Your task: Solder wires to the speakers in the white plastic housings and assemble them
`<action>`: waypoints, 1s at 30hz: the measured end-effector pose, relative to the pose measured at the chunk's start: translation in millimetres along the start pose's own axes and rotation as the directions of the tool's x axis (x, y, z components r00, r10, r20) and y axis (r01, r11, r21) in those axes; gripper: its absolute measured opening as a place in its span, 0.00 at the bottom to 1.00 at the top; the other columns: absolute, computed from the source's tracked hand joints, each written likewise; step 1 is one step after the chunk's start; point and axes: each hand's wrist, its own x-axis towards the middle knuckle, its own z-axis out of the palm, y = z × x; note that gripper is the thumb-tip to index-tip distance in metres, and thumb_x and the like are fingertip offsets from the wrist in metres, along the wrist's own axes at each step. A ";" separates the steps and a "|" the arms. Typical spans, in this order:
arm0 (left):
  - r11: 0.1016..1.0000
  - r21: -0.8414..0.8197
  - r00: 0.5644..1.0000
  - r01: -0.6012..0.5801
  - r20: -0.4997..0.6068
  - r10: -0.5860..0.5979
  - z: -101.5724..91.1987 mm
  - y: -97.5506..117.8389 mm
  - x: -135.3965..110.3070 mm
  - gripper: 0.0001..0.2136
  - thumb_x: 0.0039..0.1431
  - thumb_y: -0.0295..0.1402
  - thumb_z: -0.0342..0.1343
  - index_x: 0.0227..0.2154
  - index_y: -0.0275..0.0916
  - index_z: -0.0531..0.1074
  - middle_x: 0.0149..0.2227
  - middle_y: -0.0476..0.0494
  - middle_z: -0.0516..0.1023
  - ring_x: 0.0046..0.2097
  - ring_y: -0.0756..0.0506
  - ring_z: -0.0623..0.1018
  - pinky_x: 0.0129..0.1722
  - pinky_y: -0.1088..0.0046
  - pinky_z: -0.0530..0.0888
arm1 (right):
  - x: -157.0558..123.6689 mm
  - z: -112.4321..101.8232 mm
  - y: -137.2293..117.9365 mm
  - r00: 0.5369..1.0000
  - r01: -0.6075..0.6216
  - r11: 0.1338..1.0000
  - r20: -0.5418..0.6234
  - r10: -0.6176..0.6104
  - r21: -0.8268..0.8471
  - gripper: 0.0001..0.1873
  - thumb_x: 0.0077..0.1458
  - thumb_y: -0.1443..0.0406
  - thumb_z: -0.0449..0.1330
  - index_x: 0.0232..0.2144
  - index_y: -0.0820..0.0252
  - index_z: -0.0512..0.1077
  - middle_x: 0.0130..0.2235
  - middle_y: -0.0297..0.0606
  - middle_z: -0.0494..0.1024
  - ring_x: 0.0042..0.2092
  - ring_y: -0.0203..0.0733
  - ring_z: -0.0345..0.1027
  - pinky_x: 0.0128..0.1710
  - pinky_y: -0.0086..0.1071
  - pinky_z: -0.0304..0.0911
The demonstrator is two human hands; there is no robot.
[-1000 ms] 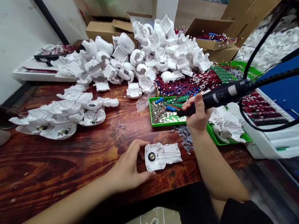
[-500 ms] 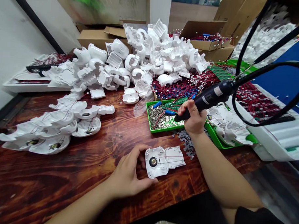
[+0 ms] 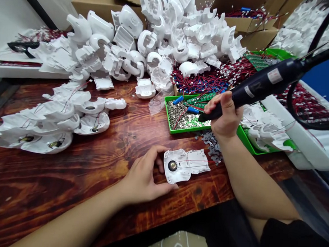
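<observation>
A flat white plastic shell (image 3: 186, 165) with a small round speaker and thin red wires lies on the wooden table (image 3: 70, 181) in front of me. My left hand (image 3: 143, 178) rests on the table and pinches the shell's left edge between thumb and fingers. My right hand (image 3: 224, 116) grips a black electric screwdriver (image 3: 260, 85), its tip lowered into a green tray of small screws (image 3: 180, 120). The tool's black cables loop off to the right.
A big heap of white plastic housings (image 3: 156, 40) fills the back of the table. Assembled white shells (image 3: 51, 123) lie spread at the left. Red wires with blue parts (image 3: 206, 83), cardboard boxes (image 3: 104, 2), a second green tray (image 3: 261, 137) and a white foam tray (image 3: 312, 143) crowd the right.
My view has tilted down and moved closer to the table. Both hands keep their grips; the screwdriver tip stays at the screw tray.
</observation>
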 end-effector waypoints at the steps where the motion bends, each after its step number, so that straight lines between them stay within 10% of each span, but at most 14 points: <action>1: 1.000 -0.004 1.000 -0.005 -0.004 0.005 0.1 -0.1 0.0 0.36 0.49 0.44 0.71 0.57 0.44 0.59 0.40 0.45 0.75 0.38 0.45 0.78 0.41 0.63 0.79 | -0.2 0.2 0.5 1.000 0.002 1.000 -0.002 -0.002 0.001 0.21 0.53 0.45 0.65 0.24 0.54 0.68 0.22 0.28 0.65 0.22 0.32 0.62 0.24 0.35 0.58; 30: 0.996 0.052 0.996 -0.079 -0.042 0.081 1.9 0.3 0.9 0.38 0.44 0.49 0.73 0.54 0.42 0.61 0.47 0.40 0.76 0.39 0.45 0.79 0.40 0.66 0.79 | 9.7 -2.6 9.6 0.996 0.024 0.984 -0.078 -0.038 -0.175 0.25 0.53 0.40 0.62 0.26 0.50 0.63 0.23 0.31 0.66 0.25 0.36 0.61 0.30 0.38 0.56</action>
